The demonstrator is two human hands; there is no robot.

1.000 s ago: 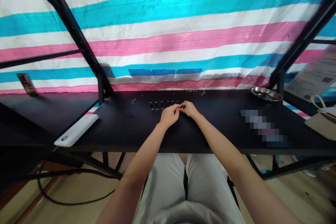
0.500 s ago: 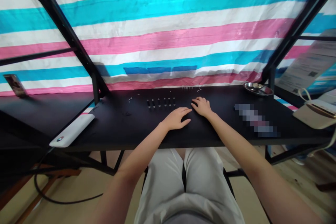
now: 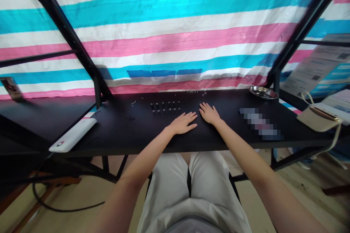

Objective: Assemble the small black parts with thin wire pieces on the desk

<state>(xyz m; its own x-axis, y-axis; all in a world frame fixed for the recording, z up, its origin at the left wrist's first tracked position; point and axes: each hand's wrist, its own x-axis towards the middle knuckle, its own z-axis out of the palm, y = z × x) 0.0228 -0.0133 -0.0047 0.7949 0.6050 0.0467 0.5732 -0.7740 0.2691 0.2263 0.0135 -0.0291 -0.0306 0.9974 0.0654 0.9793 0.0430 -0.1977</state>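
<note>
My left hand [image 3: 183, 123] lies flat on the black table [image 3: 224, 134], fingers stretched out and holding nothing. My right hand [image 3: 209, 113] rests palm down just to its right, fingers spread, also holding nothing. A short row of several small dark upright pieces [image 3: 165, 106] stands on the table a little beyond and to the left of my left hand. Further back, near the table's rear edge, is another row of tiny pieces [image 3: 193, 91] with a thin bent wire [image 3: 203, 93] beside it.
A round metal dish [image 3: 263, 92] sits at the back right. A white power bank [image 3: 73, 135] lies at the table's left front corner with a cable below. A beige pouch [image 3: 317, 118] rests on the right. Black frame bars rise on both sides before a striped tarp.
My hands were pinched together at the row of dark pieces. They have drawn apart, moved right of the row and now lie flat and open on the table.
</note>
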